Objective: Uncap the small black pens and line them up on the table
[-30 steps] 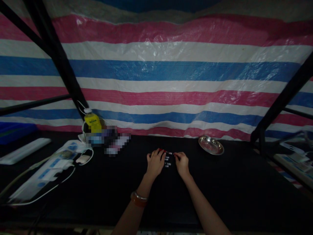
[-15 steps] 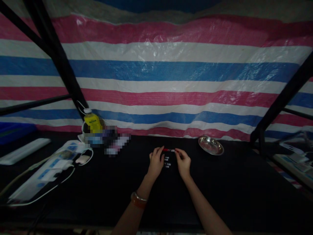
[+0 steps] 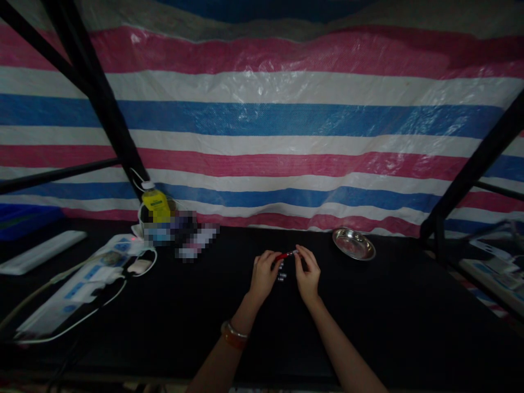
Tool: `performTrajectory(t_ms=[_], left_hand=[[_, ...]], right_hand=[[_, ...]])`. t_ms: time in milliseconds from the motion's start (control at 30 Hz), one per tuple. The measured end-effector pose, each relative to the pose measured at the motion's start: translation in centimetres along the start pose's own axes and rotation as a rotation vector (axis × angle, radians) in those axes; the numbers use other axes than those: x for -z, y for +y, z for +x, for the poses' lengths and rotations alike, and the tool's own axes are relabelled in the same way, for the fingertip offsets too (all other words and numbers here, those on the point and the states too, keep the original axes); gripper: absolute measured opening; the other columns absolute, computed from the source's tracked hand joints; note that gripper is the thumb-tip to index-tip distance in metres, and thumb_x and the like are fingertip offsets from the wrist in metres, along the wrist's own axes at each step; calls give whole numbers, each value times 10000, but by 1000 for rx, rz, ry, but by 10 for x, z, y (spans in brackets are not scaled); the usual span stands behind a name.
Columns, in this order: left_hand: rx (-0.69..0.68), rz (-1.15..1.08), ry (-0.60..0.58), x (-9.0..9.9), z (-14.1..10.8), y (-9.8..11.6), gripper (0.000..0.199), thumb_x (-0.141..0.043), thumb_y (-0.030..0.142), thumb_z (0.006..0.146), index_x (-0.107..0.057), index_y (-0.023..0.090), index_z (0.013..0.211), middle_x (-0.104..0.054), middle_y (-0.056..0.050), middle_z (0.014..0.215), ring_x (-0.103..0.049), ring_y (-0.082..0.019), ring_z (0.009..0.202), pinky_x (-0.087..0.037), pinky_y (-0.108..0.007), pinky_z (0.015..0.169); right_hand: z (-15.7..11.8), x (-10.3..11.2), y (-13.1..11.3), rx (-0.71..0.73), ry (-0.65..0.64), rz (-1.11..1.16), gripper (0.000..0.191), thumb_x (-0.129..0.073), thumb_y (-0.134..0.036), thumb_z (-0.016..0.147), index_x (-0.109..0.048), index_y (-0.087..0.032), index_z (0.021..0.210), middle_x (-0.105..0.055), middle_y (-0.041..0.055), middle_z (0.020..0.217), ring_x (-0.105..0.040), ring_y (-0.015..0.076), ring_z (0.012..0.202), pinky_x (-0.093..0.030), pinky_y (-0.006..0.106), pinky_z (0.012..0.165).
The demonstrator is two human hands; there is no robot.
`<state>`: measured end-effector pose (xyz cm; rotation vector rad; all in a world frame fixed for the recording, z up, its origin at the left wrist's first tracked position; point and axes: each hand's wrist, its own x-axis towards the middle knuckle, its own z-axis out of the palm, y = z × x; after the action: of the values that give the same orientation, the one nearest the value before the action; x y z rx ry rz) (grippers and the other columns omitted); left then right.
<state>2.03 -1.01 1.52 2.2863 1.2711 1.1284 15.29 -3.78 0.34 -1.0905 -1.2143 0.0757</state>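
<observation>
A slim red marker pen (image 3: 284, 255) with a darker, pale-tipped right end spans the gap between my two hands. My left hand (image 3: 263, 273) pinches its red left part. At the right end, the fingertips of my right hand (image 3: 308, 268) close on the pale tip. The marker tilts slightly, its right end higher. Beneath it, between the hands, small white printed marks (image 3: 281, 275) show on the black tabletop. They may belong to dark objects lying there, but their outlines are lost against the black. My left wrist wears bangles (image 3: 234, 335).
A shiny metal dish (image 3: 354, 244) sits to the right. At the left are a power strip (image 3: 77, 289) with cables, a yellow bottle (image 3: 156, 206), a white bar (image 3: 43, 252) and a blue tray (image 3: 28, 221). Striped sheeting (image 3: 286, 164) hangs behind, between black frame posts.
The marker has gone from level to tilted, right end up. My right hand has turned slightly, and my left fingers now sit lower around the red part.
</observation>
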Motion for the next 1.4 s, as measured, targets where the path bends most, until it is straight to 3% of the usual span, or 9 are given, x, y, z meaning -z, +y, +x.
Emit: performTrajectory(t_ms=[300,500,667,800,967,1133,1400], left_hand=[[125,-85,100,-1,4,-4,279,-327,247,918,-594,210,989,-652,-44,987,-593,-169,956,-422,-341,856],[192,-202,186,-3,7,-16,241,-362,216,887,-565,195,1015,-657,-56,955,-609,-177,923,-453,-319,808],[277,-165,272,1,8,-21,220,-414,259,871,-563,198,1022,-648,-31,792,-623,-173,789,-467,-306,722],[344,-132,321,-1,8,-26,200,-438,259,853,-575,195,985,-648,-36,803,-617,-176,773,-466,-307,707],[451,-51,293,0,8,-30,192,-443,222,837,-562,183,984,-628,-49,877,-600,-188,845,-448,-331,757],[580,41,164,3,7,-27,201,-437,200,838,-556,187,999,-629,-70,980,-563,-232,979,-407,-390,828],[537,196,38,3,4,-18,230,-468,202,814,-580,196,1015,-592,-94,1095,-502,-271,1057,-372,-417,864]], right_hand=[[0,0,2,-31,-36,19,231,-509,-292,855,-675,-181,969,-634,100,959,-605,201,918,-517,362,795],[-2,-2,7,-61,-74,62,233,-521,-290,848,-671,-181,989,-631,102,968,-605,196,922,-519,346,787],[-2,-3,11,-96,-159,67,232,-532,-313,839,-691,-201,966,-658,90,960,-615,198,924,-505,365,835],[-2,-3,13,-137,-182,74,220,-559,-346,817,-715,-217,904,-686,76,930,-631,201,898,-498,379,856],[-2,-3,25,-236,-131,31,249,-586,-400,778,-727,-211,859,-704,75,908,-645,213,869,-499,392,838],[-4,-2,38,-239,-167,-101,210,-593,-383,764,-729,-239,832,-718,50,858,-616,220,873,-482,404,823],[-6,-4,44,-225,-298,-268,158,-589,-310,748,-732,-276,807,-714,32,779,-610,219,822,-484,376,770]])
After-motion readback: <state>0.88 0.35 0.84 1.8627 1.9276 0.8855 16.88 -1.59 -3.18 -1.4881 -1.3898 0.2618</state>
